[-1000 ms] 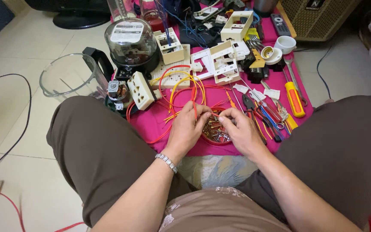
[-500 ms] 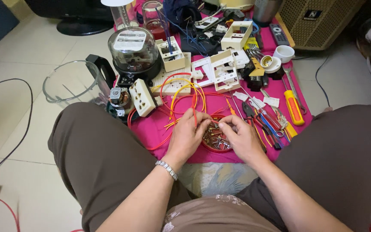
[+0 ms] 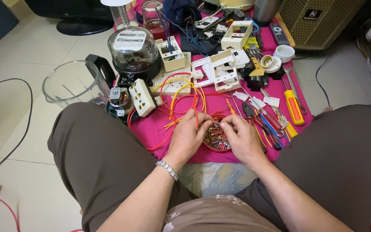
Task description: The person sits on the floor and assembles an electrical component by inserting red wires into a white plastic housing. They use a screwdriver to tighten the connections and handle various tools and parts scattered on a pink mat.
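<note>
Both hands are working over the red dish of screws (image 3: 216, 141) on the pink cloth (image 3: 241, 103), the left hand (image 3: 188, 134) pinching a red wire (image 3: 195, 115) and the right hand (image 3: 240, 136) pinching closed, apparently on a small screw, so alignment demands fine fingertip control.

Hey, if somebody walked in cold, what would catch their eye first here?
Probably the bright pink cloth on the floor, crowded with wires and electrical parts. At its near edge the left hand and right hand meet over a small red dish of screws. A domed glass meter stands at the far left.
</note>
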